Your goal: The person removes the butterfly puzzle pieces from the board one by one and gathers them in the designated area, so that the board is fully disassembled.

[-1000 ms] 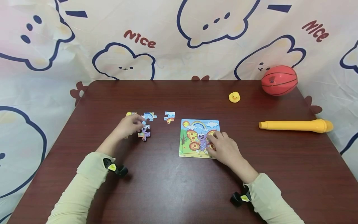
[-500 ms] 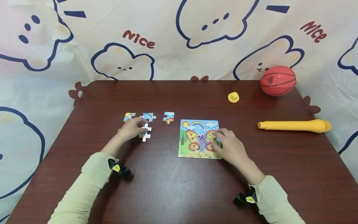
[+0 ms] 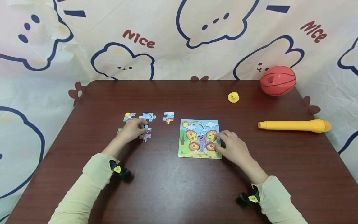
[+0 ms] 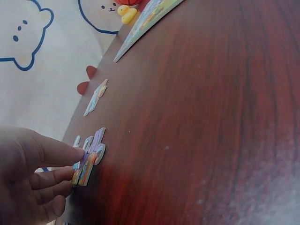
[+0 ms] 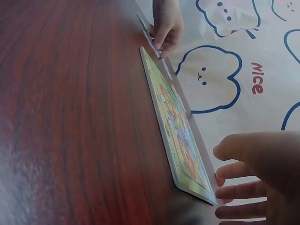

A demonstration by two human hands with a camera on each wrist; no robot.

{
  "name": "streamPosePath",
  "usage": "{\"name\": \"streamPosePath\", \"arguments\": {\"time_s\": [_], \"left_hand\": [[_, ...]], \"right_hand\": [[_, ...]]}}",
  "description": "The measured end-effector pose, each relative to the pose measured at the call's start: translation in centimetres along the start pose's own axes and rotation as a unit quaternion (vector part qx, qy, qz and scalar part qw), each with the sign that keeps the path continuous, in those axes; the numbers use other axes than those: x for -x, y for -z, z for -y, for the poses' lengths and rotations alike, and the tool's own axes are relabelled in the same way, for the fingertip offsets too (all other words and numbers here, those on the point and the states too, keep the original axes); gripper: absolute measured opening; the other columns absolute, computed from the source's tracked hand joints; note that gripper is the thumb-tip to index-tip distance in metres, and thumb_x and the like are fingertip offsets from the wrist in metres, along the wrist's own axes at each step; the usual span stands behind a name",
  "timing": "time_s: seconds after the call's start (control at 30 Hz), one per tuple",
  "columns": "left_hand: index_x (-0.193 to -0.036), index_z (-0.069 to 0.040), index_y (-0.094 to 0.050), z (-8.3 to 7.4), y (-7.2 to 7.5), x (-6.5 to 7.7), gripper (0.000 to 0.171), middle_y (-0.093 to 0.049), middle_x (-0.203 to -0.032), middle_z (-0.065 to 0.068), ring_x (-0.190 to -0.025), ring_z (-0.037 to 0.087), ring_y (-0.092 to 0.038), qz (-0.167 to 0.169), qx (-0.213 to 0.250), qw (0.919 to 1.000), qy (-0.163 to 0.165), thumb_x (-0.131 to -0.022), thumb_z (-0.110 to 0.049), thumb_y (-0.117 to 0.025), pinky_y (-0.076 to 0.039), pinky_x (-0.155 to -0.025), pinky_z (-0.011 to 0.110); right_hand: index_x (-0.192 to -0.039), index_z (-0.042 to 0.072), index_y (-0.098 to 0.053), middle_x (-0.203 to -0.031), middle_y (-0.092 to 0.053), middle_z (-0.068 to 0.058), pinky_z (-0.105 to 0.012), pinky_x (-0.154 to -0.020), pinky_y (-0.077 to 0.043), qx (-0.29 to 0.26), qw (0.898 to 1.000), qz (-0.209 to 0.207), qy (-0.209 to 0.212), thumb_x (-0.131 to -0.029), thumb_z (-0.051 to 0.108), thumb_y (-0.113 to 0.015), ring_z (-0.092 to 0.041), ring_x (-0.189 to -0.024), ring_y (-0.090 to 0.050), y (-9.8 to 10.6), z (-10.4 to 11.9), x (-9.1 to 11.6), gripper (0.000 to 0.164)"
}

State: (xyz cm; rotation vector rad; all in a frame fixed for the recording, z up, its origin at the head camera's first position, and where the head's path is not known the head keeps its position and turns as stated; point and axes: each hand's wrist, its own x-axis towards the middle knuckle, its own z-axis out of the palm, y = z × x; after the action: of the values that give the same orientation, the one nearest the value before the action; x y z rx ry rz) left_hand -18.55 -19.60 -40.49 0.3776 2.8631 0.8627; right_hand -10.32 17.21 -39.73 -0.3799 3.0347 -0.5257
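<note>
In the head view my left hand pinches a purple jigsaw piece between thumb and fingers, at the left of the table. The left wrist view shows the thumb against this piece, right beside other pieces. Behind the hand lie a sun piece and a rainbow piece; a cloud piece lies further right. A green piece is mostly hidden by the hand. My right hand, fingers apart and loosely bent, is at the right edge of a butterfly picture board.
A yellow rubber duck and a red toy basketball sit near the table's far edge. At the right lies a yellow toy microphone. A patterned cloth hangs behind the table.
My left hand has shifted slightly right and nearer, uncovering the sun piece; the pinched piece has tilted and caught the light. My right hand has drawn back from the butterfly to the board's edge.
</note>
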Motion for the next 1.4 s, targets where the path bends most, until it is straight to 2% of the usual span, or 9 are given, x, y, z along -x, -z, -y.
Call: {"name": "streamPosePath", "arguments": {"time_s": [0.17, 0.33, 0.5, 0.63, 0.77, 0.97, 1.13, 1.23, 1.4], "left_hand": [[-0.098, 0.001, -0.062, -0.4, -0.2, 0.0, 0.022, -0.056, -0.083, 0.013, -0.078, 0.026, -0.051, -0.001, -0.019, 0.9998, 0.009, -0.079, -0.009, -0.063, -0.041, -0.067, 0.036], [-0.101, -0.002, -0.061, -1.4, -0.2, 0.1, 0.022, -0.056, -0.091, 0.015, -0.083, 0.028, -0.052, -0.029, -0.046, 0.9985, 0.01, -0.083, -0.016, -0.06, -0.041, -0.071, 0.041], [-0.101, -0.004, -0.062, -3.3, -0.7, -0.3, 0.021, -0.057, -0.102, 0.016, -0.091, 0.029, -0.054, -0.039, -0.032, 0.9986, -0.018, -0.085, -0.017, -0.057, -0.042, -0.078, 0.043], [-0.103, -0.005, -0.062, -5.1, -1.8, -1.0, 0.023, -0.057, -0.107, 0.015, -0.099, 0.029, -0.052, -0.023, -0.027, 0.9983, -0.046, -0.085, -0.018, -0.057, -0.04, -0.083, 0.044], [-0.103, -0.007, -0.062, -7.1, -3.2, -1.7, 0.023, -0.056, -0.104, 0.01, -0.091, 0.024, -0.053, -0.004, -0.026, 0.9972, -0.07, -0.084, -0.019, -0.059, -0.043, -0.079, 0.04], [-0.107, -0.008, -0.062, -10.1, -5.3, -2.3, 0.025, -0.057, -0.103, 0.008, -0.089, 0.02, -0.053, 0.042, -0.023, 0.9933, -0.105, -0.085, -0.02, -0.057, -0.044, -0.075, 0.036], [-0.106, -0.009, -0.063, -12.3, -6.9, -2.6, 0.025, -0.059, -0.102, 0.004, -0.085, 0.016, -0.056, 0.064, -0.022, 0.9881, -0.138, -0.085, -0.02, -0.058, -0.045, -0.071, 0.031], [-0.104, -0.009, -0.064, -13.5, -7.9, -2.9, 0.023, -0.061, -0.101, 0.003, -0.088, 0.015, -0.058, 0.072, -0.032, 0.9838, -0.161, -0.084, -0.02, -0.058, -0.046, -0.073, 0.03], [-0.109, -0.012, -0.062, -15.2, -9.2, -2.9, 0.028, -0.06, -0.108, 0.002, -0.094, 0.015, -0.056, 0.105, -0.07, 0.9777, -0.168, -0.086, -0.026, -0.056, -0.047, -0.072, 0.029]], "right_hand": [[-0.108, 0.01, -0.061, -0.111, -0.055, -0.012, -0.047, -0.076, -0.045, -0.002, 1.0, 0.003, -0.011, -0.078, 0.032, -0.065, -0.029, -0.103, -0.048, 0.0, -0.2, -0.1, 0.037], [-0.11, 0.009, -0.061, -0.113, -0.054, -0.013, -0.048, -0.077, -0.044, 0.007, 1.0, 0.008, -0.01, -0.077, 0.034, -0.066, -0.03, -0.104, -0.047, -0.2, -0.3, -0.2, 0.042], [-0.111, 0.009, -0.06, -0.112, -0.054, -0.013, -0.048, -0.077, -0.044, 0.018, 1.0, 0.0, -0.008, -0.077, 0.036, -0.066, -0.03, -0.103, -0.047, -0.4, -0.5, -0.2, 0.045], [-0.114, 0.008, -0.059, -0.114, -0.053, -0.013, -0.048, -0.079, -0.043, 0.027, 1.0, 0.0, -0.007, -0.077, 0.04, -0.066, -0.031, -0.104, -0.046, -0.4, -0.7, -0.2, 0.05], [-0.115, 0.008, -0.059, -0.114, -0.054, -0.012, -0.048, -0.079, -0.043, 0.036, 0.999, -0.002, -0.004, -0.076, 0.041, -0.066, -0.031, -0.104, -0.046, -0.4, -0.8, -0.2, 0.052], [-0.114, 0.01, -0.061, -0.111, -0.054, -0.012, -0.046, -0.078, -0.044, 0.04, 0.999, -0.01, 0.001, -0.076, 0.041, -0.066, -0.03, -0.101, -0.047, -0.4, -1.0, 0.0, 0.049], [-0.113, 0.01, -0.062, -0.109, -0.055, -0.011, -0.044, -0.077, -0.044, 0.042, 0.999, -0.02, 0.008, -0.075, 0.039, -0.068, -0.029, -0.098, -0.048, -0.4, -1.1, 0.0, 0.048], [-0.112, 0.01, -0.062, -0.108, -0.056, -0.011, -0.044, -0.077, -0.044, 0.045, 0.998, -0.028, 0.019, -0.074, 0.039, -0.069, -0.029, -0.097, -0.049, -0.4, -1.3, -0.1, 0.049], [-0.112, 0.009, -0.062, -0.107, -0.055, -0.011, -0.044, -0.077, -0.043, 0.058, 0.997, -0.031, 0.038, -0.073, 0.042, -0.069, -0.029, -0.096, -0.049, -0.3, -1.4, -0.3, 0.052]]}}
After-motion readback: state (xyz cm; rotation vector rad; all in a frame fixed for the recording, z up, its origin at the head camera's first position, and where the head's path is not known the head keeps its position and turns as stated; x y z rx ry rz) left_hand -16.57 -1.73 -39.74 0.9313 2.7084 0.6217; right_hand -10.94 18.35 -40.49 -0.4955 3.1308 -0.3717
